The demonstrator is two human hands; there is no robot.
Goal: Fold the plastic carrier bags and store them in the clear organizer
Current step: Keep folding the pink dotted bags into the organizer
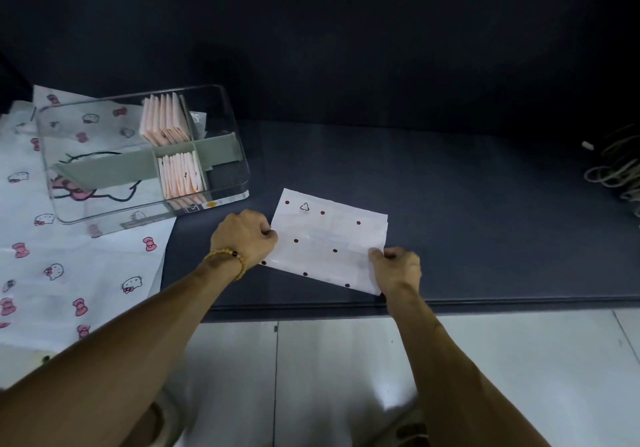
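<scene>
A white bag (329, 239) with dark red dots lies flat on the dark counter (467, 204), folded into a rectangle and set at a slight angle near the counter's front edge. The left hand (242, 237) has its fingers curled in, pinching the bag's left edge about halfway down; a beaded bracelet (227, 261) sits on that wrist. The right hand (396, 268) grips the bag's near right corner, fingers curled over the edge and the thumb on top.

Just beyond and to the left of the bag stands the clear organizer (228, 156), with grey dividers inside. Two of its compartments hold upright rows of folded pink bags (166, 117), one row at the back and one in front. The organizer rests partly on a spread of white bags (69, 266) printed with cartoon cats and pink bows, which cover the left part of the counter. A tangle of pale cord (616, 166) lies at the far right.
</scene>
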